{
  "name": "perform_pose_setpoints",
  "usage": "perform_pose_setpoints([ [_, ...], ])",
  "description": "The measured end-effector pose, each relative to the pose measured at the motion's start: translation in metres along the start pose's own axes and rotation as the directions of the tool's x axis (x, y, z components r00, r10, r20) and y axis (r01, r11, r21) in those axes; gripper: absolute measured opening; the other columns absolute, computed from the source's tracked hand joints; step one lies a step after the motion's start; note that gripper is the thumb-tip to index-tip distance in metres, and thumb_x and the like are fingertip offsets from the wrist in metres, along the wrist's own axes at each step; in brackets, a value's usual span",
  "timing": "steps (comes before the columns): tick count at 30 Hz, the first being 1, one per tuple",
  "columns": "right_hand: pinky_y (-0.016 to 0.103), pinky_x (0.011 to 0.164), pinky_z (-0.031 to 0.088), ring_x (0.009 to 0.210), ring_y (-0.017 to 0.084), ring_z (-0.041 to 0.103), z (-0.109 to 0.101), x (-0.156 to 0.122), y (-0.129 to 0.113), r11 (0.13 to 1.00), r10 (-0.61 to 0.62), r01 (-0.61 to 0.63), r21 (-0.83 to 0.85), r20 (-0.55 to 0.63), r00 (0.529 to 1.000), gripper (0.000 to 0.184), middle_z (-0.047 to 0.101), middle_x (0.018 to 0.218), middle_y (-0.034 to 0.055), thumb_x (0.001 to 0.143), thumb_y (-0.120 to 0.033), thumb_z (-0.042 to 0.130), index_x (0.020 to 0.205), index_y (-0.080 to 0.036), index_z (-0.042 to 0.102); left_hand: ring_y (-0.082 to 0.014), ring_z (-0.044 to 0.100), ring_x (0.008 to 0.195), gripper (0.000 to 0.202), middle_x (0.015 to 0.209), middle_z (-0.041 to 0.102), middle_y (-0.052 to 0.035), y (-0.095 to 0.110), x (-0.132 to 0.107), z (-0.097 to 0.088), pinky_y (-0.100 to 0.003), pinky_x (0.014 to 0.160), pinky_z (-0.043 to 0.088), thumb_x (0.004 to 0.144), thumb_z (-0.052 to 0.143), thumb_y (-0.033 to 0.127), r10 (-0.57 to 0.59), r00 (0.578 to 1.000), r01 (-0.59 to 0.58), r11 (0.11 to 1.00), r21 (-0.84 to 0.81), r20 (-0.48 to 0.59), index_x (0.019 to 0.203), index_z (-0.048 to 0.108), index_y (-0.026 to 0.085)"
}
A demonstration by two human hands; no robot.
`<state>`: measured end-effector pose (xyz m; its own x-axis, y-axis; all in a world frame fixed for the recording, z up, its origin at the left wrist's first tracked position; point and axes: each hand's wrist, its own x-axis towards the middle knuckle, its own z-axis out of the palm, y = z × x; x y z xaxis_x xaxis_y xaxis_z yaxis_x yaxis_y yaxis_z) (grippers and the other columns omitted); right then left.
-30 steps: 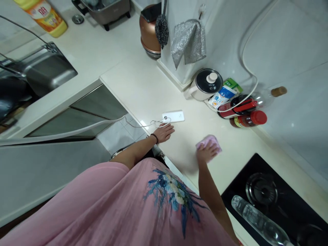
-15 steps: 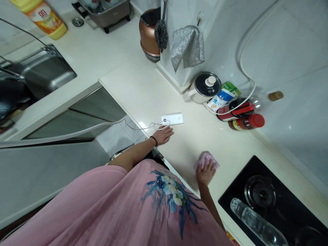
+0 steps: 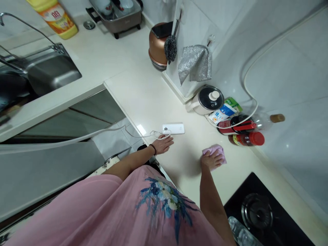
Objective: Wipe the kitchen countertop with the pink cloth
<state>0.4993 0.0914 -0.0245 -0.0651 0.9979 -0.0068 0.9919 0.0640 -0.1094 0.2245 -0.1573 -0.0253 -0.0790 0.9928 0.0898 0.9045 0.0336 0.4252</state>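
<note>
Under my right hand [image 3: 211,160] lies a folded pink cloth [image 3: 219,151], pressed against the white countertop [image 3: 143,92]. The fingers of that hand stretch over the cloth, and its edges show beyond them. My left hand [image 3: 164,145], with a dark beaded bracelet at the wrist, rests flat near the counter's front edge, fingers extended and holding nothing. Just beyond it is a white power bank [image 3: 176,128] with a thin white cable [image 3: 143,136] plugged in and looped close to my fingers.
Along the wall stand an electric pot [image 3: 205,99], some packets [image 3: 225,111], and a red-capped jar [image 3: 249,139]. A black gas stove [image 3: 252,184] with a plastic bottle [image 3: 241,232] is at lower right. The sink [image 3: 51,73] is at left.
My right hand has slid the pink cloth away from me and to the right, towards the jar. My left hand stays by the power bank. The view has shifted slightly.
</note>
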Motion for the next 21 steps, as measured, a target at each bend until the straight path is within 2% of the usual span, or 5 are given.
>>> perform_pose_setpoints([
  [6,0.071,0.125,0.025,0.163,0.041,0.020,0.012,0.025,-0.120,0.958,-0.287,0.283,0.052,0.094,0.953,0.074,0.028,0.176,0.0206,0.108,-0.058,0.017,0.170,-0.021,0.033,-0.0308,0.050,0.147,0.046,0.157,0.059,-0.0125,0.002,0.000,-0.001,-0.054,0.126,0.032,0.104,0.054,0.029,-0.005,1.000,0.005,0.999,0.034,0.007,0.149,0.063,0.023],
  [8,0.068,0.128,0.021,0.164,0.039,0.017,0.015,0.030,-0.155,0.911,-0.412,0.403,0.087,0.120,0.903,0.070,0.028,0.177,0.0156,0.108,-0.055,0.020,0.169,-0.023,0.035,-0.0305,0.050,0.147,0.045,0.157,0.059,-0.0122,0.002,0.000,-0.001,-0.053,0.125,0.033,0.104,0.054,0.030,-0.001,1.000,0.001,0.999,0.044,0.005,0.148,0.064,0.023],
  [11,0.063,0.130,0.019,0.164,0.035,0.015,0.017,0.037,-0.196,0.808,-0.589,0.577,0.119,0.143,0.795,0.064,0.028,0.178,0.0087,0.109,-0.049,0.024,0.168,-0.028,0.038,-0.0303,0.050,0.147,0.044,0.157,0.058,-0.0121,0.002,0.000,0.000,-0.052,0.124,0.035,0.104,0.054,0.031,0.006,1.000,-0.006,0.999,0.054,-0.002,0.146,0.065,0.022],
  [15,0.061,0.130,0.019,0.164,0.032,0.015,0.018,0.047,-0.227,0.708,-0.706,0.696,0.119,0.156,0.691,0.062,0.028,0.178,0.0068,0.109,-0.047,0.026,0.167,-0.030,0.038,-0.0304,0.049,0.148,0.045,0.157,0.059,-0.0110,0.001,-0.001,0.001,-0.050,0.124,0.035,0.103,0.057,0.033,0.008,1.000,-0.008,0.998,0.063,-0.007,0.146,0.065,0.024],
  [21,0.060,0.130,0.020,0.164,0.032,0.016,0.016,0.053,-0.231,0.656,-0.754,0.747,0.111,0.122,0.645,0.062,0.032,0.177,0.0087,0.109,-0.048,0.028,0.166,-0.029,0.041,-0.0295,0.048,0.149,0.045,0.157,0.059,-0.0092,0.001,-0.002,0.002,-0.049,0.123,0.034,0.102,0.057,0.033,0.003,1.000,-0.001,0.997,0.072,-0.019,0.146,0.065,0.026],
])
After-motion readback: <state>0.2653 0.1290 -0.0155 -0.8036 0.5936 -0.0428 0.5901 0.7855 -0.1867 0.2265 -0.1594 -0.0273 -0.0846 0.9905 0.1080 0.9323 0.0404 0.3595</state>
